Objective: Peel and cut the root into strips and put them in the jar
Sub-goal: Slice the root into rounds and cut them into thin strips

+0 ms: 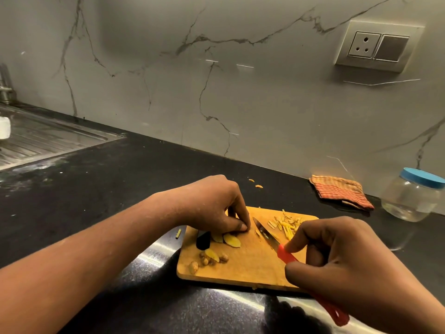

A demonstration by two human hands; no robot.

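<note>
Whatever lies under the fingertips of the left hand (216, 206) is covered by them and cannot be made out. A black object (203, 239) on the cutting board (250, 266) is half hidden beneath the same hand, so its kind cannot be told. The middle of the red handle of the knife (266, 235) is concealed by the right hand (342, 261), as is the board's near right corner. The jar (409, 198) and its blue lid (423, 177) are cut off by the right edge. A tap (4, 85) and a white object (4, 127) are cut off by the left edge. Two bits (258, 186) on the counter (96, 189) are too small to be identified.
</note>
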